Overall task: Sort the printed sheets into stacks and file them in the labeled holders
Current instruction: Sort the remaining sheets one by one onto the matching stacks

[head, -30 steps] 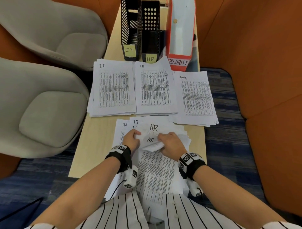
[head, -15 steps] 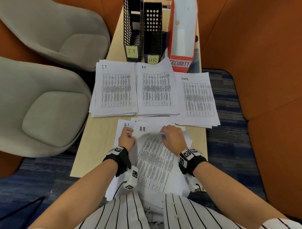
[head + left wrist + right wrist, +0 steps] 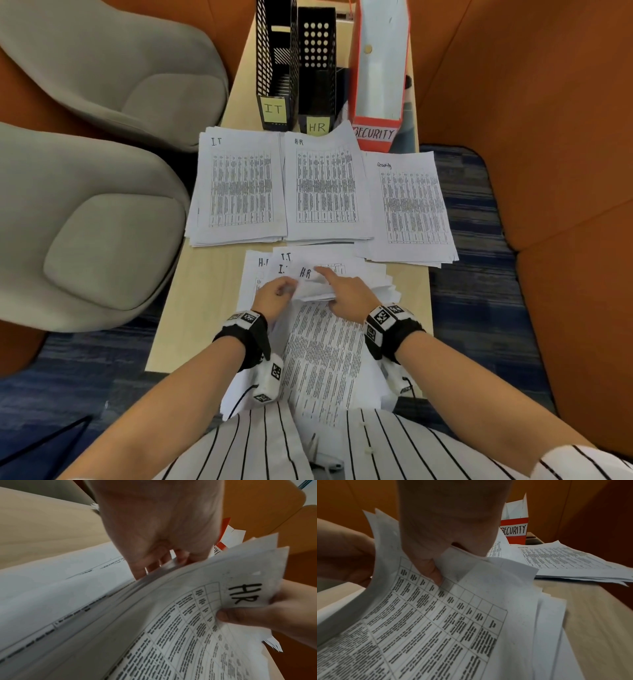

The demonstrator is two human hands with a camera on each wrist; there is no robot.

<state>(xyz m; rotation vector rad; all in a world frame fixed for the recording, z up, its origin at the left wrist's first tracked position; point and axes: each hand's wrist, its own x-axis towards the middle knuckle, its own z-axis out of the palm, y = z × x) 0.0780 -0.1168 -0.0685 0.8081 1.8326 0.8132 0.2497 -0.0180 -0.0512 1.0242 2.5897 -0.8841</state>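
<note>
Three sorted stacks lie across the table: IT (image 3: 239,185), HR (image 3: 325,185) and Security (image 3: 412,205). Behind them stand the black IT holder (image 3: 274,61), the black HR holder (image 3: 317,61) and the red Security holder (image 3: 376,68). The unsorted pile (image 3: 325,359) lies nearest me, its top edges lifted. My left hand (image 3: 284,287) grips the lifted edges from the left. My right hand (image 3: 329,284) pinches the bent-back top of a sheet marked HR (image 3: 245,593), index finger stretched forward. In the right wrist view the thumb (image 3: 435,574) presses on the printed sheet.
Two grey armchairs (image 3: 102,222) (image 3: 137,68) stand close along the table's left side. Orange upholstered seating (image 3: 548,137) rises on the right. Bare tabletop (image 3: 205,291) shows left of the pile. The pile's near end hangs over the table edge onto my lap.
Both hands have been leafing through the pile's top edges. The sheets lay flatter half a second ago; now they are bent back again and my right index finger points forward.
</note>
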